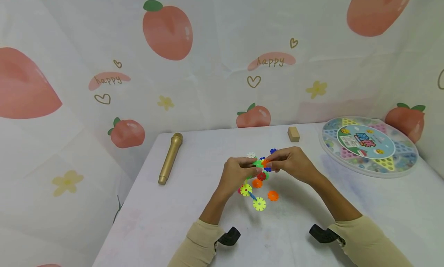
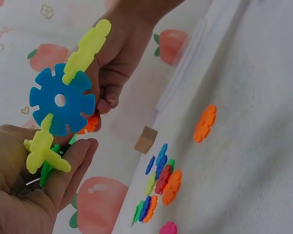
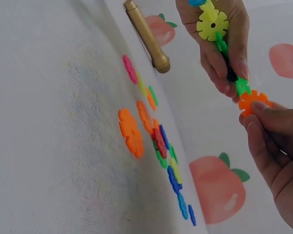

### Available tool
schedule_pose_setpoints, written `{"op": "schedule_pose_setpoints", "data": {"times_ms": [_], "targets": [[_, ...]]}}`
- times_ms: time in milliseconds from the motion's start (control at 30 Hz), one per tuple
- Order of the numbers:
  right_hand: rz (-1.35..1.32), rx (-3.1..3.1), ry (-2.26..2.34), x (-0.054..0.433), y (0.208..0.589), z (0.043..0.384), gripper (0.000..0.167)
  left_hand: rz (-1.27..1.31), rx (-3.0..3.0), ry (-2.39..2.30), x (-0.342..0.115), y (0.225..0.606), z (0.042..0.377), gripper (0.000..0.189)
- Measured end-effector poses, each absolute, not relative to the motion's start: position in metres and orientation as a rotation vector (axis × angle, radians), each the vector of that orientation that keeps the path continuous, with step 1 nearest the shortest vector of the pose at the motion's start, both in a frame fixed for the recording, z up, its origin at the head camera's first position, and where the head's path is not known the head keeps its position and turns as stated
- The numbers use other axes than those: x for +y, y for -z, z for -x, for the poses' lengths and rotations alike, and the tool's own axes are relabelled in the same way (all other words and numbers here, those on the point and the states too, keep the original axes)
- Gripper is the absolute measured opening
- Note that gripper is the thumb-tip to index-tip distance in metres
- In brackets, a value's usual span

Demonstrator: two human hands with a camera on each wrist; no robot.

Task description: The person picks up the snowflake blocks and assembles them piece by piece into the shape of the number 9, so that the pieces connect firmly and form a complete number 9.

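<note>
Disc chain (image 2: 78,105), part-built!
Left hand (image 1: 234,176) grips it, right hand (image 1: 294,164) pinches orange disc (image 3: 247,104) at its tip; loose discs (image 1: 273,196) wait below.

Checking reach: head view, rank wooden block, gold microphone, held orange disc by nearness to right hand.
1. Orange disc: pinched in right hand.
2. Wooden block: beyond that hand.
3. Gold microphone: far to the left.

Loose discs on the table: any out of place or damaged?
One seems mildly odd: an orange disc lies by itself, apart from the pile, on its near right side. No damage shows.
</note>
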State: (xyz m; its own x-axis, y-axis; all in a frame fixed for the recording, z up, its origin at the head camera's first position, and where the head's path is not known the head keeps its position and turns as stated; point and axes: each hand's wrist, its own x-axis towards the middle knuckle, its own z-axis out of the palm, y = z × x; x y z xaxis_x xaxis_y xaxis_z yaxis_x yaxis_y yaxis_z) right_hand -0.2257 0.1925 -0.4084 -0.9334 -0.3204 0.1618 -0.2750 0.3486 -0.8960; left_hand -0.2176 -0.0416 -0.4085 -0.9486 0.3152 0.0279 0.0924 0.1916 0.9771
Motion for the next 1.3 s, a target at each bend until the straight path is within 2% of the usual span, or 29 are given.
{"op": "schedule_pose_setpoints", "data": {"times_ms": [800,1300], "targets": [[0.543,2.541,1.691,0.1904,0.4108,0.2247,0.015,-0.362,2.285,-1.848,-0.0370,0.4097,0.2147,0.037],[0.608,2.523,1.623,0.1905,0.4144,0.2271,0.014,-0.450,2.327,-1.812,-0.0351,0.4117,0.2137,0.035]]}}
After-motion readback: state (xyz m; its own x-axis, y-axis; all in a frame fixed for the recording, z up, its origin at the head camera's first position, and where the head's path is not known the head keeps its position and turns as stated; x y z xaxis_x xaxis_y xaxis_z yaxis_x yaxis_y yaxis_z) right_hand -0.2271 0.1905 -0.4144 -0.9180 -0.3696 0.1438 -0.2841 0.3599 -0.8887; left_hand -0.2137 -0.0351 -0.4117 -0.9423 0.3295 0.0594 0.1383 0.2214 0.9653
